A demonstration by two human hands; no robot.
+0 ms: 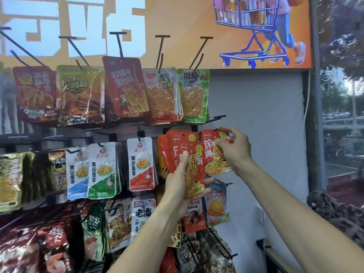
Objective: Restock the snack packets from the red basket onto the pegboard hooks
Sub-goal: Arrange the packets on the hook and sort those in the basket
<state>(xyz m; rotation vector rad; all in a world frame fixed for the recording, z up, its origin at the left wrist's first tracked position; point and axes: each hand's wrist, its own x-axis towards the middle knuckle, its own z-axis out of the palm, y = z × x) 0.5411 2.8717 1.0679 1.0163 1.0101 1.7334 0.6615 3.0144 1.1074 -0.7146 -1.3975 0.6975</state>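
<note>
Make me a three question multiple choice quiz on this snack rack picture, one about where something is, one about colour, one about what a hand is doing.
1. Where does the blue shopping cart picture sit?
A. upper right of the rack
B. bottom left
C. behind the forearms

2. What is the main colour of the packets in both hands?
A. green
B. red-orange
C. white

3. What is the right hand doing?
A. hanging open at the side
B. pinching a single packet
C. pressing flat on the wall

Answers: 1 A, it is printed on the orange banner at upper right. 2 B, the fanned packets in the left hand are red-orange. 3 B, its fingers curl round one packet's top.
</note>
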